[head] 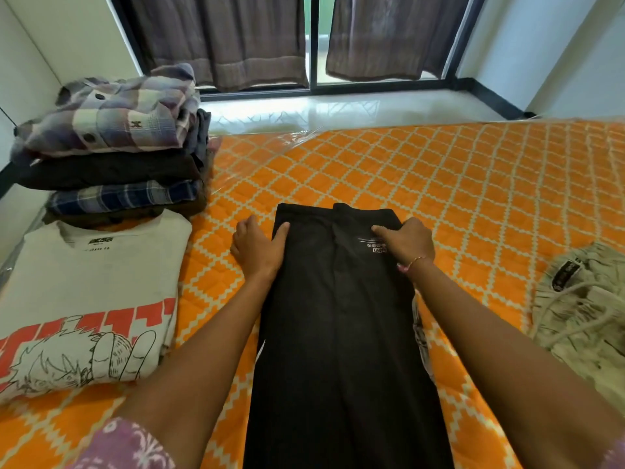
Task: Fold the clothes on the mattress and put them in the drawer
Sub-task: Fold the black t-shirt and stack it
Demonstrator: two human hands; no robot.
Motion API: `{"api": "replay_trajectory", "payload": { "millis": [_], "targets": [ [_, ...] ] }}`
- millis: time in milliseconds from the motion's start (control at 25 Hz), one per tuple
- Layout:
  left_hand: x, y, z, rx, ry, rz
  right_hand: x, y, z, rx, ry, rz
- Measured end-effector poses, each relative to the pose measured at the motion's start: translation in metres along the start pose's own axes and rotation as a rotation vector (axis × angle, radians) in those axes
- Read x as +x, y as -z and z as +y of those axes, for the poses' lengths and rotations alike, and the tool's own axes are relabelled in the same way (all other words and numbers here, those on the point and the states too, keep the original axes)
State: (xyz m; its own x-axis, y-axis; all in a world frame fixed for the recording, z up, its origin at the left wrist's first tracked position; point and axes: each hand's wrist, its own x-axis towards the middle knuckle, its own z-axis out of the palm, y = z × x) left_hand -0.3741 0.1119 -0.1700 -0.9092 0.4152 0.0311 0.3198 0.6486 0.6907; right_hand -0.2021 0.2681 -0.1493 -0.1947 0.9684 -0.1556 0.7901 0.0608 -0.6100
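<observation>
Underneath everything lies the orange quilted mattress [439,184], its plastic wrap catching light at the far edge. Down its middle runs a long black garment [338,333], folded into a narrow strip that reaches toward the window. On the left sits a folded white printed T-shirt [94,292], and behind it a stack of folded shirts [115,154] with a plaid one on top. Off to the right lies a crumpled beige garment with a drawstring [581,316], well apart from the black one. The left hand [258,247] rests at the black garment's left edge, thumb lying on the cloth and fingers on the mattress beside it. The right hand [406,243] presses the far right part, fingers held together and flat on the cloth by the small white print.
</observation>
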Motion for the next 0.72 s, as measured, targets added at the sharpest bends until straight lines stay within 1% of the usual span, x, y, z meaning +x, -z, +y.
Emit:
{"api": "replay_trajectory", "payload": {
  "millis": [80,120,160,240,280,320,360,440,520,560,600,640,680,720],
  "targets": [
    [0.014,0.001,0.003,0.028,0.043,-0.151,0.008,0.003,-0.004,0.177,-0.110,-0.118],
    [0.020,0.004,0.008,0.020,0.040,-0.242,0.008,0.003,-0.005,0.238,-0.121,-0.133],
    [0.024,0.010,0.014,-0.049,0.051,-0.308,0.008,0.001,-0.005,0.327,-0.098,-0.125],
    [0.026,0.018,0.019,-0.360,0.096,-0.357,-0.003,0.003,-0.007,0.563,-0.004,-0.141],
    [0.020,0.024,0.024,-0.523,0.151,-0.384,-0.011,0.008,-0.007,0.678,0.027,-0.166],
    [0.010,0.031,0.030,-0.636,0.188,-0.411,-0.022,0.016,-0.008,0.770,0.049,-0.183],
    [-0.001,0.042,0.037,-0.698,0.194,-0.441,-0.032,0.028,-0.010,0.833,0.073,-0.188],
    [-0.024,0.068,0.045,-0.801,0.125,-0.463,-0.059,0.057,-0.012,0.897,0.153,-0.188],
    [-0.056,0.102,0.038,-0.864,-0.014,-0.490,-0.097,0.082,-0.001,0.906,0.209,-0.186],
    [-0.076,0.117,0.026,-0.836,-0.085,-0.487,-0.119,0.091,0.013,0.886,0.219,-0.173],
    [-0.103,0.128,0.010,-0.757,-0.172,-0.486,-0.145,0.097,0.035,0.852,0.243,-0.164],
    [-0.133,0.136,-0.010,-0.626,-0.300,-0.497,-0.175,0.100,0.060,0.794,0.292,-0.199],
    [-0.162,0.137,-0.030,-0.411,-0.472,-0.485,-0.200,0.097,0.086,0.680,0.360,-0.281],
    [-0.187,0.134,-0.051,-0.133,-0.673,-0.445,-0.222,0.091,0.109,0.496,0.430,-0.386]
  ]
}}
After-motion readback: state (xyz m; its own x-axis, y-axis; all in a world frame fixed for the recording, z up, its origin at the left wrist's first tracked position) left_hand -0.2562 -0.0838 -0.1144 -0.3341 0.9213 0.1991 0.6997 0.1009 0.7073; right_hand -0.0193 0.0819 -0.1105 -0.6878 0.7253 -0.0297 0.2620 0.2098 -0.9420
